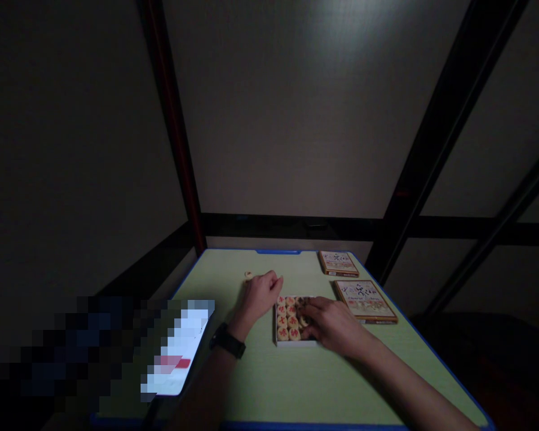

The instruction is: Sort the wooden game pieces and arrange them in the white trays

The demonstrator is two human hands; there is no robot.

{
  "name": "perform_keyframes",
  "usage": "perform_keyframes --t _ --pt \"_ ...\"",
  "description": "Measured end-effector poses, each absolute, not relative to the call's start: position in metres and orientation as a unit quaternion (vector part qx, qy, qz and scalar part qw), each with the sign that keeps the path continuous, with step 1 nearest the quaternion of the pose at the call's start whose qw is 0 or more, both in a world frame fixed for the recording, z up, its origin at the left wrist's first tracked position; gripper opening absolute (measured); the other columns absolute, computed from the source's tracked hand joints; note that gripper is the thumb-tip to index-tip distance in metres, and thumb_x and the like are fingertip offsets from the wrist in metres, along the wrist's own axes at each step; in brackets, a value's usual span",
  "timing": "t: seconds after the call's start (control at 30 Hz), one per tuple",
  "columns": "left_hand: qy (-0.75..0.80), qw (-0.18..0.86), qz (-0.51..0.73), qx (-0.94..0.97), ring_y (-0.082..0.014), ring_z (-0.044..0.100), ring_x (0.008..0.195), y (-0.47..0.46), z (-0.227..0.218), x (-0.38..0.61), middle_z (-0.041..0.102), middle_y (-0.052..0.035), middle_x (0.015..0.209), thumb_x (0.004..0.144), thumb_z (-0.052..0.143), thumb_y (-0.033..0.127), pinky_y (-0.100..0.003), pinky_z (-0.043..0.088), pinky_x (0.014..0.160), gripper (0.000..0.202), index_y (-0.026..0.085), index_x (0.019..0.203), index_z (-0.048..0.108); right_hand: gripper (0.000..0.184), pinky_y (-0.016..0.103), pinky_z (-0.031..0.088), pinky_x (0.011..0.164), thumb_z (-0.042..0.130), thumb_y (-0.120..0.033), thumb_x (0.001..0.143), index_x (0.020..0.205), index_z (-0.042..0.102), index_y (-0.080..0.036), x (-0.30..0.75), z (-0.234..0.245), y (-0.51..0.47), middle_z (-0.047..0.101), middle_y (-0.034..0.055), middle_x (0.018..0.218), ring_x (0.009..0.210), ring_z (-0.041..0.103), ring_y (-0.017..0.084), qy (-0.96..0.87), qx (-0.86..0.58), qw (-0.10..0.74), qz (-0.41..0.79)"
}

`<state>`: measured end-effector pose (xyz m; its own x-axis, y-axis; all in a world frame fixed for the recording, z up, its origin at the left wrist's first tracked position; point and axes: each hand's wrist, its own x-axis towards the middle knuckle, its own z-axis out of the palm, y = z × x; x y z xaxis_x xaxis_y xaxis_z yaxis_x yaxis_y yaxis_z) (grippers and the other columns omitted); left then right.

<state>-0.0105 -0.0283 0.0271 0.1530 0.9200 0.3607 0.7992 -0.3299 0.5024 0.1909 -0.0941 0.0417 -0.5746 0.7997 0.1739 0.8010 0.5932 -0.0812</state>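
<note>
Reaching into the tray (291,344) of round game pieces (287,320) at the middle of the bench (269,383), the right hand (330,326) touches them; its grip's state cannot be told. The left hand (260,296), its grip curled with any contents hidden, rests beside the tray's left edge. Two box lids (363,299) sit by the right edge.

Open box (276,328) holds round pale pieces (286,311) (red-marked).
</note>
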Motion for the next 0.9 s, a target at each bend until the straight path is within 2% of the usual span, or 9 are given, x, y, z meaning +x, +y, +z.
perform_keyframes --t 0.2,0.37,0.53,0.67,0.9 --pt "0.572 0.103 0.314 0.751 -0.0132 0.053 0.056 -0.0291 0.0285 -0.0109 0.058 0.0015 0.058 0.093 0.050 0.035 -0.024 0.028 0.057 0.032 0.021 0.064 0.055 0.027 0.028 0.044 0.074 0.071 -0.027 0.080 0.107 0.069 -0.021 0.1927 0.0409 -0.0937 0.072 0.0069 0.094 0.088 0.066 0.022 -0.890 -0.443 0.105 0.013" --pt "0.574 0.106 0.312 0.750 -0.0131 0.052 0.055 -0.0284 0.0274 -0.0101 0.059 0.0011 0.058 0.093 0.050 0.034 -0.025 0.026 0.056 0.033 0.021 0.064 0.056 0.034 0.027 0.043 0.072 0.067 -0.019 0.077 0.111 0.068 -0.021 0.1942 0.0407 -0.0941 0.071 0.0067 0.093 0.087 0.066 0.021 -0.893 -0.439 0.100 0.012" --pt "0.574 0.106 0.311 0.750 -0.0129 0.051 0.055 -0.0286 0.0273 -0.0100 0.058 0.0016 0.057 0.093 0.050 0.034 -0.024 0.027 0.056 0.032 0.021 0.064 0.056 0.029 0.027 0.043 0.073 0.061 -0.019 0.081 0.109 0.068 -0.021 0.1939 0.0377 -0.0926 0.072 0.0072 0.094 0.086 0.066 0.021 -0.894 -0.436 0.103 0.012" --pt "0.569 0.105 0.317 0.752 -0.0129 0.051 0.055 -0.0281 0.0264 -0.0111 0.058 0.0014 0.058 0.093 0.050 0.034 -0.025 0.026 0.056 0.032 0.021 0.064 0.056 0.024 0.027 0.043 0.072 0.062 -0.019 0.080 0.103 0.068 -0.020 0.1940 0.0351 -0.0919 0.071 0.0063 0.091 0.085 0.066 0.021 -0.893 -0.437 0.108 0.014" --pt "0.608 0.079 0.312 0.726 -0.0144 0.057 0.061 -0.0252 0.0254 -0.0129 0.064 -0.0005 0.064 0.093 0.049 0.036 -0.025 0.028 0.058 0.030 0.021 0.068 0.058 0.026 0.026 0.042 0.073 0.063 -0.019 0.081 0.107 0.067 -0.020 0.1939 0.0369 -0.0928 0.072 0.0068 0.093 0.084 0.066 0.019 -0.888 -0.448 0.102 0.019"
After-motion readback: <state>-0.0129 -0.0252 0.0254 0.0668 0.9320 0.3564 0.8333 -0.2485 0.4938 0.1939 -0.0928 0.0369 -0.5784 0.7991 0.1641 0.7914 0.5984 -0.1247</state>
